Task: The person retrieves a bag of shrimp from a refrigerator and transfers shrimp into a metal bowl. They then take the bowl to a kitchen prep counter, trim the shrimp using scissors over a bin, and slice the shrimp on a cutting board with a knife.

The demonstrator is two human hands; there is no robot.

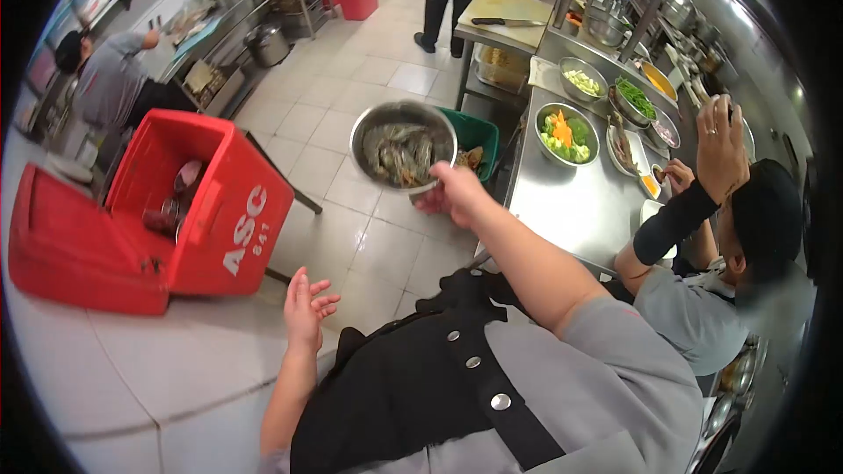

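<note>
My right hand [458,195] grips the rim of a round steel bowl [358,142], held out over the tiled floor. Greyish raw shrimp [404,155] lie inside it. Lower down, my left hand [307,305] is empty, its fingers apart. To its left stands a red cooler box [230,211] marked ASC 841, its lid [79,250] swung open; some dark containers [167,215] show inside. Behind the bowl is a green bin [479,133] with brownish scraps in it.
The steel counter [549,211] on the right carries a bowl of broccoli and carrot [566,136], with other vegetable bowls beyond. A co-worker [702,298] stands close at my right. Farther off, a knife [507,22] lies on a cutting board [518,4]; another co-worker [114,79] is at left.
</note>
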